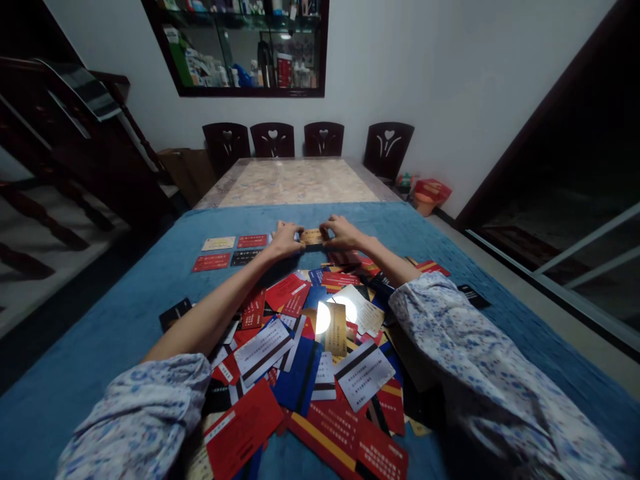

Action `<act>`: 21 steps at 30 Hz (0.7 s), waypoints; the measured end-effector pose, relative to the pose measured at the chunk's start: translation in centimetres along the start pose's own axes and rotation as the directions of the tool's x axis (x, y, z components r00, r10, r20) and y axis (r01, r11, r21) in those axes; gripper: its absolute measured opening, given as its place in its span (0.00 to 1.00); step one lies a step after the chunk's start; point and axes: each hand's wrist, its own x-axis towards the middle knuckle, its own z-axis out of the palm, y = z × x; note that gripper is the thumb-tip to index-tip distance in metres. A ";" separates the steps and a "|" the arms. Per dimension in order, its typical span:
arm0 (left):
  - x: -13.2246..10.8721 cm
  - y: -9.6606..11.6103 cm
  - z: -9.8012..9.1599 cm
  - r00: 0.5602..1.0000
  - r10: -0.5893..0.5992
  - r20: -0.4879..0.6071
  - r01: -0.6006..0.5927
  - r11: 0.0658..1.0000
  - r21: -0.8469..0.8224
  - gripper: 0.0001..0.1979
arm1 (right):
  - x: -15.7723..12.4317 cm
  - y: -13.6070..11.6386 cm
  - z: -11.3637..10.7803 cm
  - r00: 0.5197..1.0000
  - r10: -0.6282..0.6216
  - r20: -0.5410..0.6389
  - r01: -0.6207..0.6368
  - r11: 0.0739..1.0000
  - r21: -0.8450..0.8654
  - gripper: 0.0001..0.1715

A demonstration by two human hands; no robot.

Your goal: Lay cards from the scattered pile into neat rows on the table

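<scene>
Both arms reach forward over a heap of plastic cards. A gold card (312, 236) is held between my hands near the far part of the blue cloth. My left hand (287, 239) pinches its left end, and my right hand (343, 233) grips its right end. Left of my left hand lie cards in two rows: a cream card (219, 243), a red card (253, 241), another red card (211, 262) and a black card (245, 257). The left hand partly covers whatever lies beside them. Below my forearms spreads the heap, with a white striped card (364, 375) and a blue card (299, 375).
A blue cloth (125, 320) covers the near table, and a marble-patterned tabletop (300, 180) extends beyond it. Several dark chairs (273, 140) line the far wall. One black card (473, 296) lies at the right, another (175, 313) at the left. A red bag (433, 191) stands on the floor.
</scene>
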 end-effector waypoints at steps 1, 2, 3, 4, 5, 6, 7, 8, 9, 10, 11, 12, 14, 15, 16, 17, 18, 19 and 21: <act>0.2 -0.1 0.1 1.000 -0.004 0.000 0.004 1.000 0.000 0.26 | 0.3 0.3 0.2 1.000 -0.002 0.000 0.002 1.000 0.003 0.25; 0.5 -0.2 0.3 1.000 -0.006 0.001 0.006 1.000 0.001 0.26 | 0.5 0.5 0.5 1.000 -0.004 0.000 0.004 1.000 0.007 0.25; 0.7 -0.3 0.4 1.000 -0.008 0.002 0.008 1.000 0.002 0.26 | 0.7 0.7 0.7 1.000 -0.004 0.001 0.004 1.000 0.011 0.24; 0.9 -0.4 0.5 1.000 -0.012 0.002 0.012 1.000 0.002 0.26 | 0.9 0.9 0.8 1.000 -0.001 0.000 0.001 1.000 0.016 0.24; 1.0 -0.5 0.7 1.000 -0.018 0.002 0.018 1.000 0.001 0.26 | 1.1 1.0 1.0 1.000 0.000 -0.003 0.000 1.000 0.021 0.25; 1.2 -0.5 0.8 1.000 -0.023 0.002 0.023 1.000 0.000 0.26 | 1.2 1.1 1.1 1.000 0.000 -0.009 0.000 1.000 0.026 0.26; 1.4 -0.6 0.9 1.000 -0.030 0.004 0.030 1.000 0.001 0.27 | 1.3 1.2 1.2 1.000 0.000 -0.016 0.000 1.000 0.031 0.27; 1.5 -0.6 0.9 0.999 -0.036 0.009 0.036 0.999 0.005 0.27 | 1.4 1.3 1.2 1.000 0.001 -0.019 0.000 0.999 0.035 0.28; 1.7 -0.6 1.0 0.999 -0.042 0.019 0.042 0.999 0.014 0.27 | 1.5 1.3 1.3 1.000 0.002 -0.020 -0.001 0.999 0.039 0.28; 1.9 -0.6 1.0 0.998 -0.048 0.031 0.047 0.999 0.025 0.27 | 1.6 1.3 1.3 1.000 0.006 -0.018 -0.005 0.999 0.043 0.28; 2.0 -0.6 1.1 0.997 -0.057 0.045 0.055 0.998 0.039 0.28 | 1.7 1.3 1.3 1.000 0.014 -0.013 -0.013 0.999 0.046 0.27; 2.2 -0.7 1.1 0.996 -0.066 0.058 0.063 0.997 0.055 0.28 | 1.8 1.3 1.3 1.000 0.020 -0.009 -0.020 0.999 0.048 0.26; 2.5 -0.8 1.2 0.994 -0.081 0.075 0.075 0.994 0.083 0.29 | 1.9 1.3 1.4 1.000 0.029 -0.003 -0.029 0.998 0.049 0.26; 2.7 -0.9 1.3 0.993 -0.088 0.077 0.080 0.992 0.095 0.29 | 1.9 1.2 1.4 0.999 0.032 0.000 -0.032 0.998 0.048 0.26; 2.8 -1.0 1.4 0.993 -0.092 0.077 0.084 0.991 0.103 0.28 | 2.0 1.2 1.4 0.999 0.035 0.003 -0.035 0.998 0.044 0.26; 2.9 -1.1 1.4 0.992 -0.096 0.077 0.087 0.990 0.110 0.28 | 2.0 1.2 1.4 0.999 0.039 0.007 -0.039 0.998 0.039 0.26; 3.1 -1.2 1.5 0.992 -0.097 0.079 0.088 0.990 0.113 0.28 | 2.0 1.2 1.5 0.999 0.046 0.010 -0.046 0.998 0.034 0.26; 3.2 -1.3 1.6 0.992 -0.100 0.082 0.090 0.989 0.114 0.28 | 2.1 1.2 1.5 0.998 0.055 0.013 -0.055 0.998 0.030 0.26; 3.4 -1.5 1.6 0.990 -0.106 0.089 0.095 0.989 0.116 0.29 | 2.2 1.1 1.6 0.997 0.072 0.018 -0.073 0.997 0.025 0.27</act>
